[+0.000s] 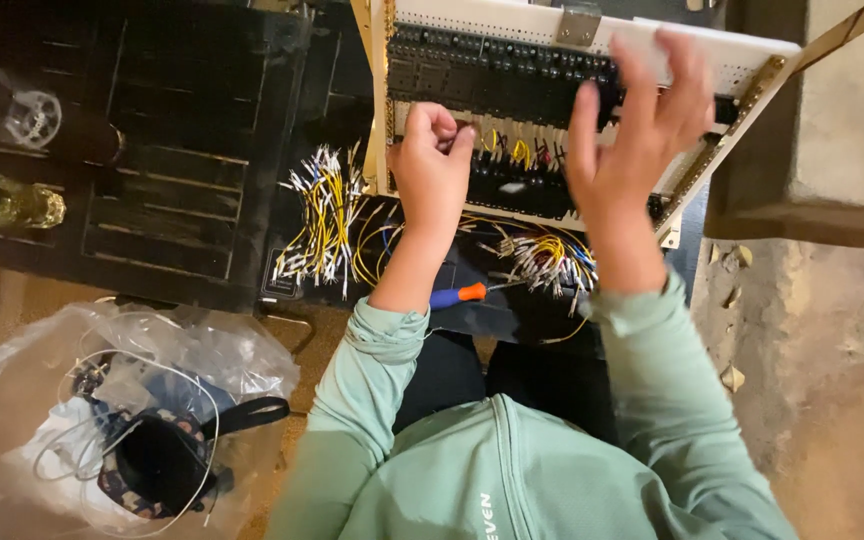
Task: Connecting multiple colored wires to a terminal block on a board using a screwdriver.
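Wiring panel (552, 75) sits at the far side, propped up, with rows of black terminals and short yellow wires. The left hand (432, 170) is curled into a fist against its lower left part, can't tell if it's pinching a wire. The right hand (632, 130) is spread open over the terminals, gripping nothing. A screwdriver (462, 294) with a blue-orange handle lies nearer, between the forearms, next to loose wire bundles (322, 215).

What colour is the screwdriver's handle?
Blue with an orange collar; the screwdriver shows in the head view.

Crumpled clear plastic bag (22, 400) on floor, lower left
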